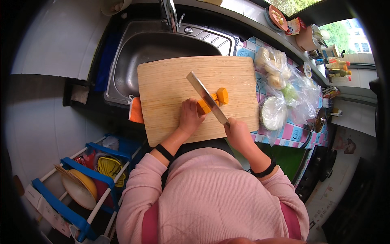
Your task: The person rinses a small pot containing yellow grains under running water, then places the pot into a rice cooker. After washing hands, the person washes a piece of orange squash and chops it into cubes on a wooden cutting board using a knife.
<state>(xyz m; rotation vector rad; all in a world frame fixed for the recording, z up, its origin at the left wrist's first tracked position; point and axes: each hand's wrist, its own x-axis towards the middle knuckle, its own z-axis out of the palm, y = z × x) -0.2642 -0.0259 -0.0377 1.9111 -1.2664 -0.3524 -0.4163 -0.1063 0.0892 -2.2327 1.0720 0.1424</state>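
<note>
A cleaver (207,97) lies aslant over several orange pieces of a vegetable, perhaps pumpkin (204,106), on a wooden cutting board (166,82). My right hand (240,134) grips its handle at the lower right. On the other side of the blade, my left hand (191,116) holds the near end of the orange pieces with bent fingers. One separate orange chunk (223,95) sits just right of the blade. Part of the cut pieces is hidden behind the cleaver, so I cannot tell how deep the edge is.
The board overlaps a steel sink (137,45) with a faucet (170,18). To the right, plastic bags of food (272,67) and a wrapped round item (273,113) rest on a checked cloth (292,132). An orange cloth (136,112) hangs at left, above a blue-and-white rack (100,177).
</note>
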